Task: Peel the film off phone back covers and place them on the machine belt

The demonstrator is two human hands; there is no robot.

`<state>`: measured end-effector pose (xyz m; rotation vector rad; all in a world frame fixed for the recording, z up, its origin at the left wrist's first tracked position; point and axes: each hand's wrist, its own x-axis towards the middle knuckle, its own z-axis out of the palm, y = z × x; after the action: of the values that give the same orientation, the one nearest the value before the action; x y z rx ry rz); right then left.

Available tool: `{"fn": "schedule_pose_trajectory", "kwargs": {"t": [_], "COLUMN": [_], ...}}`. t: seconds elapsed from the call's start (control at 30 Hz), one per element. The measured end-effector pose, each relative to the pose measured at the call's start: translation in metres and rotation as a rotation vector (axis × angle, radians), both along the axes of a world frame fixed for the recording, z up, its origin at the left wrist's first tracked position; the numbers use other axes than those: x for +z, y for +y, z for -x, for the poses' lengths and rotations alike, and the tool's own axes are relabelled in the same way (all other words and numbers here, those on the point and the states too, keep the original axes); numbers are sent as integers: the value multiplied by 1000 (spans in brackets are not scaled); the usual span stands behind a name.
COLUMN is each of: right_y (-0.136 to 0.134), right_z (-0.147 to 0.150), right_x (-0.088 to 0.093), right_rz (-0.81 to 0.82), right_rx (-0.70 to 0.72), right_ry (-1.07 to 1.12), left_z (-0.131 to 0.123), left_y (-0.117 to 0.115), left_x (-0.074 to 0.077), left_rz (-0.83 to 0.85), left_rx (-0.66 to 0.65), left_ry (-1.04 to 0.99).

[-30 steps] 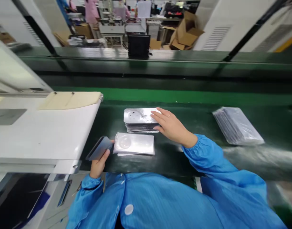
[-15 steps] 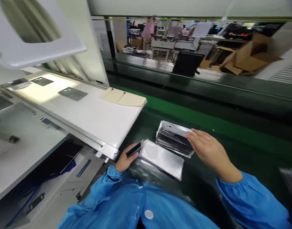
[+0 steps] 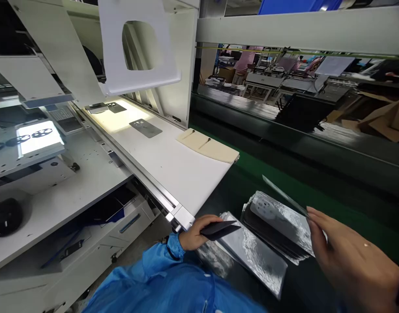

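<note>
My left hand [image 3: 200, 231] grips dark flat panels [image 3: 219, 229], held just over the near end of a silvery film-covered stack [image 3: 254, 256]. To the right, my right hand [image 3: 346, 248] pinches one thin panel [image 3: 284, 194] by its end, raised and tilted above a second stack of panels [image 3: 277, 217]. That stack shows shiny film on top and dark edges beneath. Two grey panels with round holes, one nearer [image 3: 145, 128] and one farther [image 3: 116, 107], lie on the white conveyor [image 3: 173, 174].
A cream plate [image 3: 207, 145] sits at the conveyor's near end. The white machine cover [image 3: 141, 82] hangs over its far part. A screen [image 3: 39, 137] and a black mouse [image 3: 5, 217] are at left. Beyond the green belt [image 3: 251, 167] stands a black bin [image 3: 305, 112].
The view has turned left. My right hand has lifted a thin panel off the right stack. My left hand still holds its dark panels, now tilted flatter.
</note>
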<state>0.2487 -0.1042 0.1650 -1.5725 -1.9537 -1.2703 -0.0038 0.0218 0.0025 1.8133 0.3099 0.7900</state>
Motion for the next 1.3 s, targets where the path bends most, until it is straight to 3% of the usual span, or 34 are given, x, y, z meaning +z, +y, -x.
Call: {"fn": "schedule_pose_trajectory", "kwargs": {"t": [0.1, 0.2, 0.3, 0.37, 0.53, 0.8, 0.97, 1.3], "right_y": [49, 110, 159, 177, 189, 203, 209, 211], "right_z": [43, 92, 131, 148, 161, 174, 176, 173], "right_x": [22, 22, 8, -2, -12, 0, 0, -5], "right_rz": [-8, 59, 403, 607, 720, 905, 910, 868], "right_rx": [173, 377, 268, 218, 252, 202, 178, 189], "right_ry": [-2, -4, 48, 109, 174, 309, 326, 334], "left_z": [-1, 0, 2, 2, 2, -1, -2, 1], "left_y": [1, 0, -1, -2, -3, -4, -4, -3], "left_x": [-4, -5, -6, -8, -15, -8, -6, -2], "left_rz": [-63, -88, -64, -52, -37, -5, -5, 29], "left_rx": [-14, -22, -27, -17, 6, -8, 38, 12], "left_ry": [-39, -61, -59, -65, -121, -145, -132, -68]}}
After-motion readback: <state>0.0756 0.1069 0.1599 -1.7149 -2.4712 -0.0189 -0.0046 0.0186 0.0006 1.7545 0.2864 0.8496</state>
